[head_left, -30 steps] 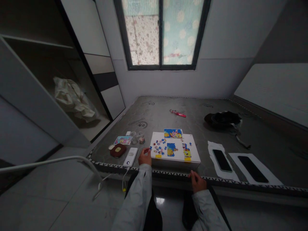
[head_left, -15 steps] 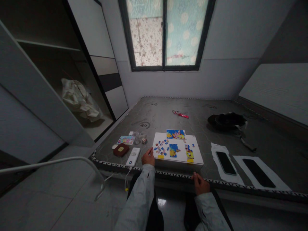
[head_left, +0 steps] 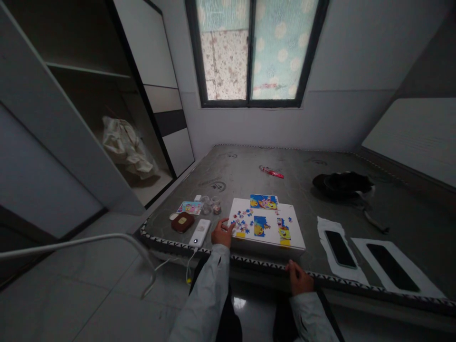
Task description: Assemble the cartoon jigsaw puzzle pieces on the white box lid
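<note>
Grey mattress fills the room's middle, window beyond it. Landmark: white box, lying flat near the mattress's front edge, probably used as a firm, level top since the mattress is soft.

On the box: loose puzzle pieces scattered over its left part, likely spread out so each can be seen. Joined block at its middle, second joined block toward its right. Picture card at the box's far edge, image facing up, presumably for easy viewing.

Left hand at the box's left edge, beside the loose pieces; thumb and forefinger narrow, near each other. Cannot tell if a piece sits between them. Right hand just in front of the box's right front corner, over the mattress edge; fingertips bunched narrow, nothing visible between. Looks like resting, out of the way of the pieces.

Left of box: power bank, brown pouch, small clear cups, probably set aside to keep the box top free. Right of box: two dark phones, each on white paper, maybe to protect them. Cap beyond those, behind-right of box.
</note>
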